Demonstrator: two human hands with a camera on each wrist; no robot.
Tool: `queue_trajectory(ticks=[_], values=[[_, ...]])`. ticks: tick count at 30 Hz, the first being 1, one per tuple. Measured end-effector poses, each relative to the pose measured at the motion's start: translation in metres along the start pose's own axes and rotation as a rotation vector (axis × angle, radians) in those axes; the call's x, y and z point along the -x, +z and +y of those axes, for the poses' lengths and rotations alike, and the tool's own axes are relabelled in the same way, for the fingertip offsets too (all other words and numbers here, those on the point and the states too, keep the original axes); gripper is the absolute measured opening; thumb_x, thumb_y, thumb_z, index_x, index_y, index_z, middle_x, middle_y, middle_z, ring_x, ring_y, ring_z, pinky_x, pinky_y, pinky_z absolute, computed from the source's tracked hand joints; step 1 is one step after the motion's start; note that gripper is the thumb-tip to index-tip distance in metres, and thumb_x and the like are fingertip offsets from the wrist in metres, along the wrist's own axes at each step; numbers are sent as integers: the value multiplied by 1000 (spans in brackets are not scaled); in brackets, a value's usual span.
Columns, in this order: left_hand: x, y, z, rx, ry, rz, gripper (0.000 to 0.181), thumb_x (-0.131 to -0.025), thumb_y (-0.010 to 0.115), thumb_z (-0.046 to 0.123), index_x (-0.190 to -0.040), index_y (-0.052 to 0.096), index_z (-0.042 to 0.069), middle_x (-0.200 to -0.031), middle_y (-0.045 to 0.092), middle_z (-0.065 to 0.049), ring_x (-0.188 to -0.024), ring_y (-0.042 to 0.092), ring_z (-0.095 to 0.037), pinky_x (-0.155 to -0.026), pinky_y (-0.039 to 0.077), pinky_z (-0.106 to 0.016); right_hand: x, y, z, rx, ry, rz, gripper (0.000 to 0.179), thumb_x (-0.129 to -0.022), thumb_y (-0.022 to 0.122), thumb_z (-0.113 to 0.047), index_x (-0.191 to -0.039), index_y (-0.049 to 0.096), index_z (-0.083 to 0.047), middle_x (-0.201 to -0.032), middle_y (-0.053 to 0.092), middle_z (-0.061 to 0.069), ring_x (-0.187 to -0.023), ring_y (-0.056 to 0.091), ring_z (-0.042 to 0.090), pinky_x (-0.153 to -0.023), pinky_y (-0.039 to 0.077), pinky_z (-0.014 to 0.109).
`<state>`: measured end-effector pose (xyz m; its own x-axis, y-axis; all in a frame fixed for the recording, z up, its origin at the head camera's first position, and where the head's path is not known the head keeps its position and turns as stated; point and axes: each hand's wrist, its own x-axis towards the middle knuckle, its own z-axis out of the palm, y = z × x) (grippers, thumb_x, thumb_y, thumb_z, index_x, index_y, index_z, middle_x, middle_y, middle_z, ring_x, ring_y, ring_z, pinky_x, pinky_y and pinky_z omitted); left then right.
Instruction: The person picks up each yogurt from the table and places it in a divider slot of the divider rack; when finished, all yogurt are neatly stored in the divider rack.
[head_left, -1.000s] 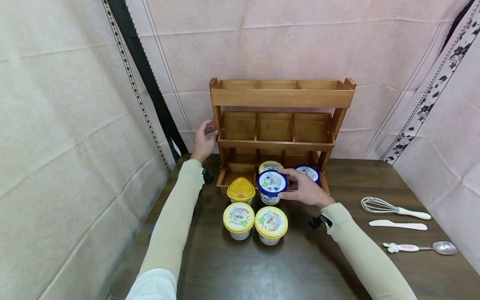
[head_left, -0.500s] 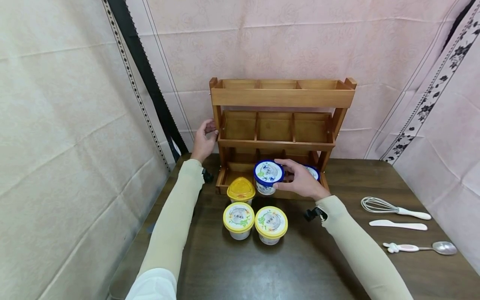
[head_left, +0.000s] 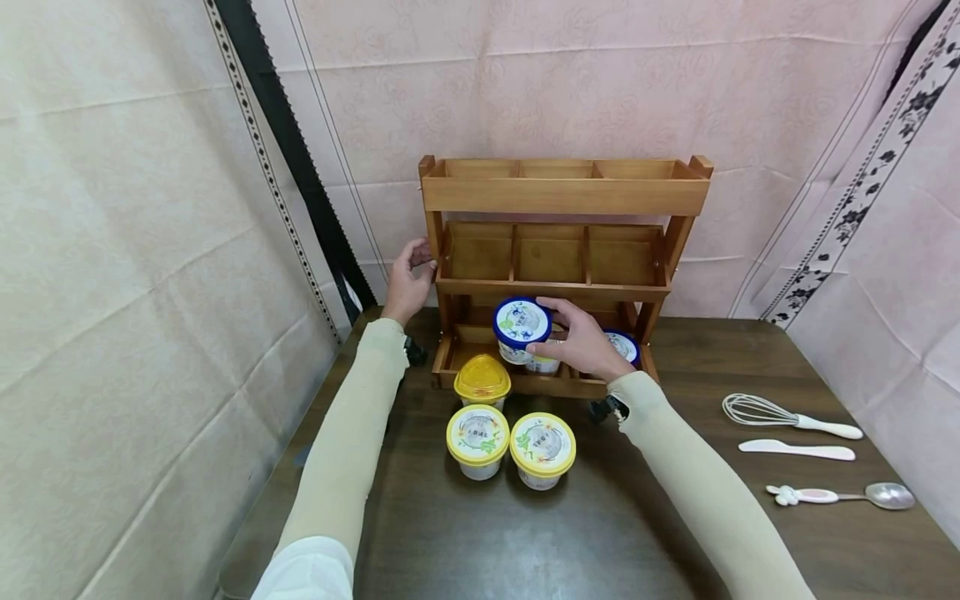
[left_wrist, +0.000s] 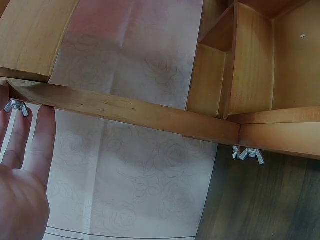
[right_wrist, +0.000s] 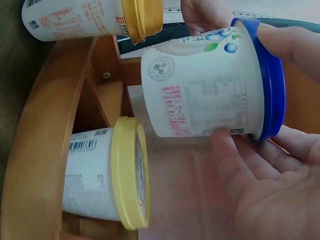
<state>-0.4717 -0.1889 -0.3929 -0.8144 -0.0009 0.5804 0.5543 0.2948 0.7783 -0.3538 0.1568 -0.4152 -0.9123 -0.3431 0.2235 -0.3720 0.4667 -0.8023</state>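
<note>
In the head view my right hand [head_left: 583,340] holds a blue-lidded yogurt cup [head_left: 522,322] in the air before the bottom tier of a wooden shelf rack [head_left: 562,197]. Thumb and fingers lie on either side of its lid and wall in the right wrist view. Behind it, a yellow-lidded cup [right_wrist: 92,175] sits in the bottom tier's middle compartment, partly hidden. Another blue-lidded cup [head_left: 624,343] occupies the right compartment. My left hand [head_left: 408,282] is at the rack's left side; its fingers [left_wrist: 42,140] reach out straight against the side post [left_wrist: 135,110] near a wing nut.
On the table in front of the rack stand a cup with a domed yellow lid [head_left: 482,379] and two flat yellow-lidded cups [head_left: 477,439]. A whisk [head_left: 791,417], a white knife [head_left: 797,450] and a spoon [head_left: 840,496] lie at the right. Cloth hangs behind.
My right hand has carried the blue-lidded cup up, left and toward the rack, from in front of the middle compartment to the left one. My left hand has stayed put.
</note>
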Motion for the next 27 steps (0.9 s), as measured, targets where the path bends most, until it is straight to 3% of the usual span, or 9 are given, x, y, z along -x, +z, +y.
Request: queue_trajectory(ticks=[8,18,27], values=[[-1,-1,-3,15,8,3,42,-104,64,1,-145,57,6,-131,64,-20,-124,64,-35,-118,44,-55,-18,17,2,-20,2,-22,94,-84,90,-45,-161,42,-24,-159,49,7,-139,58,34,-109,55,53],[-1,0,-5,-14,7,-4,42,-105,63,6,-147,56,9,-133,64,-16,-125,64,-32,-119,44,-52,-36,34,3,40,9,-22,91,-86,88,-44,-161,42,-20,-155,53,8,-131,61,30,-104,58,50],[-1,0,-3,-27,0,-1,43,-105,63,5,-147,55,9,-134,64,-15,-125,64,-31,-119,44,-50,-52,48,5,82,46,-71,92,-89,86,-43,-163,39,-14,-159,51,13,-139,58,34,-112,53,51]])
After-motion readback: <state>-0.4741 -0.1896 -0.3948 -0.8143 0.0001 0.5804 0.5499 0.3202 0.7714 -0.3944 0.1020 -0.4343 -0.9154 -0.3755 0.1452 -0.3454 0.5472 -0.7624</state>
